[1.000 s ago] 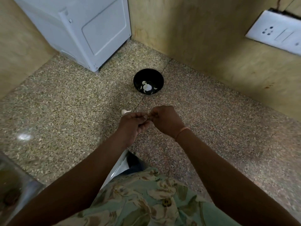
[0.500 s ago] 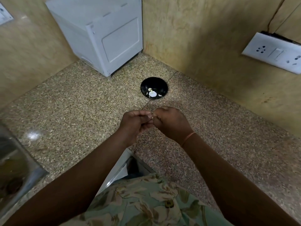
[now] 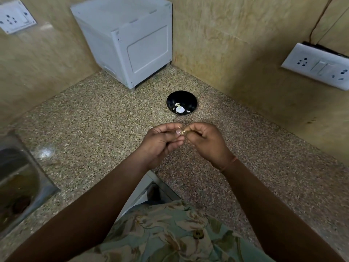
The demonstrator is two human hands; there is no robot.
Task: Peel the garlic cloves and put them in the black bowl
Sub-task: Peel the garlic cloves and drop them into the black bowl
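A clove [image 3: 183, 132] sits pinched between the fingertips of both hands, and only a small pale, papery bit of it shows where the fingers meet. How much skin is left on it cannot be told. The left hand [image 3: 162, 142] has its thumb and curled fingers closed on the clove from the left, thumbnail facing up. The right hand [image 3: 205, 142] is curled on it from the right, knuckles up. The two hands touch at the fingertips and hang above the middle of the counter [image 3: 94, 129], between its front inner corner and its back corner.

The bowl [image 3: 172, 100] stands just beyond the hands, toward the back corner of the counter, upright and apart from both walls. Inside it lie a white rounded piece of garlic [image 3: 179, 110] and a few smaller pale bits beside it.

A thin orange thread [image 3: 230, 163] circles the right wrist. Behind the bowl, in the back corner, stands a white box [image 3: 130, 40] on short feet. A steel sink [image 3: 17, 182] is set into the counter at its left edge. A socket plate [image 3: 15, 16] is on the left wall, and a wider switch plate [image 3: 319, 67] on the right wall. A floral shirt [image 3: 170, 233] fills the near bottom of the view.
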